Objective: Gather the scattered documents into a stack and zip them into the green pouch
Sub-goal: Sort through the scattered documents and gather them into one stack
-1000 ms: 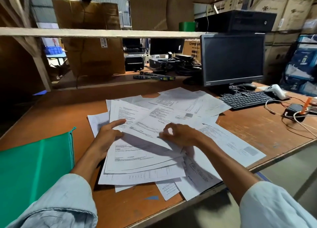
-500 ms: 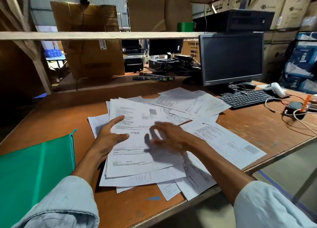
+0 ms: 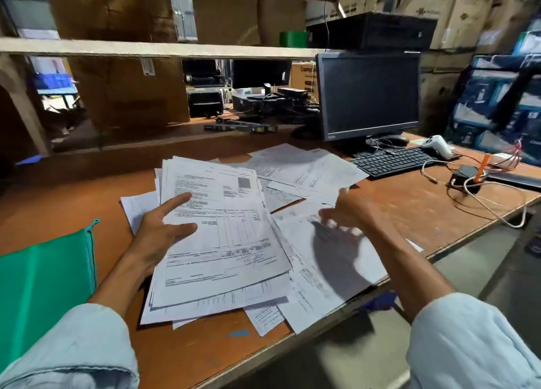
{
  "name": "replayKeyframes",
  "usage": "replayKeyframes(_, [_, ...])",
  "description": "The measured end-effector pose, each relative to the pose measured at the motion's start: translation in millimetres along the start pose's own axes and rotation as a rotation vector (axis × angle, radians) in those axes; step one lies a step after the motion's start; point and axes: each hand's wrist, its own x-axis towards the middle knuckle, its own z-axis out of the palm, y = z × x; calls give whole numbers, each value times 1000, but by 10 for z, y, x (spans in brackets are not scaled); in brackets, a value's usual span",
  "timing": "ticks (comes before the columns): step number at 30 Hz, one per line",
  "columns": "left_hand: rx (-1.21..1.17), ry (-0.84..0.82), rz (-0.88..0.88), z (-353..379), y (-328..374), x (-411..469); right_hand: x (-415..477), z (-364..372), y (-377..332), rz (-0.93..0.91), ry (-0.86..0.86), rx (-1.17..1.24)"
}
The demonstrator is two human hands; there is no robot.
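Observation:
Printed white documents lie spread over the middle of the wooden desk (image 3: pixel 409 213). A thick stack of documents (image 3: pixel 222 242) sits at the centre-left, and my left hand (image 3: pixel 155 233) holds its left edge with thumb and forefinger on top and the other fingers hidden beneath. My right hand (image 3: pixel 345 216) hovers blurred over the loose sheets (image 3: pixel 328 260) to the right of the stack, fingers spread and holding nothing. More loose pages (image 3: pixel 304 166) lie further back, near the keyboard. The green pouch (image 3: pixel 44 277) lies flat at the desk's left edge, its zip side towards the papers.
A black monitor (image 3: pixel 369 96) and keyboard (image 3: pixel 392 160) stand at the back right. A white scanner (image 3: pixel 437 145) and tangled cables (image 3: pixel 474 189) lie beyond them. A raised shelf (image 3: pixel 146 47) crosses the back. The desk's front edge (image 3: pixel 322 318) runs diagonally under the papers.
My right hand has left the top of the stack and swung right over the loose sheets. The stack under my left hand has grown thicker and its sheets lie more squared.

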Motion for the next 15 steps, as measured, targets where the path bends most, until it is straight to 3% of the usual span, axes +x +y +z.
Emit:
replayKeyframes(2, [-6, -2, 12, 16, 1, 3, -51, -53, 275, 39, -87, -193])
replayKeyframes(4, [-2, -8, 30, 35, 11, 1, -142, -113, 384, 84, -131, -223])
replayKeyframes(7, [-9, -7, 64, 46, 6, -17, -218, -200, 382, 180, -205, -37])
replayKeyframes(11, [-32, -9, 75, 46, 4, -30, -251, -249, 401, 230, -185, -44])
replayKeyframes(15, [-34, -13, 76, 38, -7, -32, -534, -479, 450, 83, -154, 173])
